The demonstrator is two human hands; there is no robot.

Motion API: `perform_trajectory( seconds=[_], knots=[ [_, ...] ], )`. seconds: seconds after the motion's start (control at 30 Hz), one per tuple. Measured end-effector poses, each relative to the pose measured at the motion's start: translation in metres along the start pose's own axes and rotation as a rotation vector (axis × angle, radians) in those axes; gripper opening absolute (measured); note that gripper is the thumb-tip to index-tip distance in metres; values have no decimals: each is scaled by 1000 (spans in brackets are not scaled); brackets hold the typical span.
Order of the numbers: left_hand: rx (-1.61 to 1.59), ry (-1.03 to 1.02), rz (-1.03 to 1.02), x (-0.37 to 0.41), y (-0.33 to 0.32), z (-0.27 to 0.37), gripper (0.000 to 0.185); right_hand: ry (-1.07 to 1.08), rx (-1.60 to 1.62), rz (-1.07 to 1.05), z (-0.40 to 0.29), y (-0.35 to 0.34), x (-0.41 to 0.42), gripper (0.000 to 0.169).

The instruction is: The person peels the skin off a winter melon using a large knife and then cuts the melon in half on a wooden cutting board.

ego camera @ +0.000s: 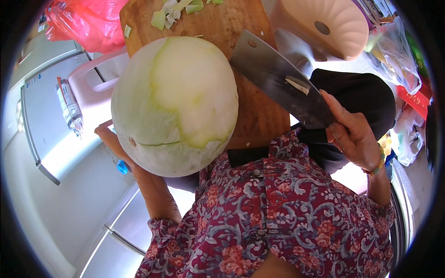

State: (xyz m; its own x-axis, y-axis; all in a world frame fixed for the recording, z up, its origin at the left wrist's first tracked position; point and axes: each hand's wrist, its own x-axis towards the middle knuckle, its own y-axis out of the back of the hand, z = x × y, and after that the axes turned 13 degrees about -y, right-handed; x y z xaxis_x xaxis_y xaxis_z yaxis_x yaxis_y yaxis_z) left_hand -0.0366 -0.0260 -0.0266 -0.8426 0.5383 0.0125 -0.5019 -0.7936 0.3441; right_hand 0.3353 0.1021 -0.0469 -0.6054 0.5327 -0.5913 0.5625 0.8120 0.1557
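Note:
A large, pale green winter melon (146,104) rises over the near left part of a wooden cutting board (250,114). Its skin is partly peeled, baring whitish flesh on the upper right. My left hand (113,139) is at the melon's left side, mostly hidden by it; a thumb or finger shows. In my right hand (351,137) is a cleaver (278,83), its broad blade pointing up and left, apart from the melon. A sliver of peel clings to the blade. Pieces of green peel (159,19) lie at the board's far end.
At the upper left is a pink plastic bag (87,24), with a pink plastic item (83,74) with a handle opening below it. A peach-coloured fluted plastic container (333,41) stands at the upper right. Clear plastic bags (393,52) lie along the right. My knee in black trousers (361,93) is beside the board.

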Motion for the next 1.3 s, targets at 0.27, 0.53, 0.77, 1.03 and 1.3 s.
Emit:
perform_trajectory(
  seconds=[0.27, 0.53, 0.77, 1.03, 1.3],
  knots=[
    [-330, 132, -170, 70, -4, -38, 82, 162, -173, 113, 2, -9, -2, 61],
    [-368, 93, -203, 50, -17, -27, 78, 107, -135, 239, 0, -22, -10, 61],
    [91, -428, -77, 21, -12, -26, 48, 239, -258, 309, 4, -20, -6, 43],
    [139, -703, -148, -22, -13, -35, 36, 377, -231, 365, -2, -28, 0, 33],
    [54, -683, -149, -33, -8, -42, 34, 453, -295, 399, -9, -31, -2, 34]
  ],
)
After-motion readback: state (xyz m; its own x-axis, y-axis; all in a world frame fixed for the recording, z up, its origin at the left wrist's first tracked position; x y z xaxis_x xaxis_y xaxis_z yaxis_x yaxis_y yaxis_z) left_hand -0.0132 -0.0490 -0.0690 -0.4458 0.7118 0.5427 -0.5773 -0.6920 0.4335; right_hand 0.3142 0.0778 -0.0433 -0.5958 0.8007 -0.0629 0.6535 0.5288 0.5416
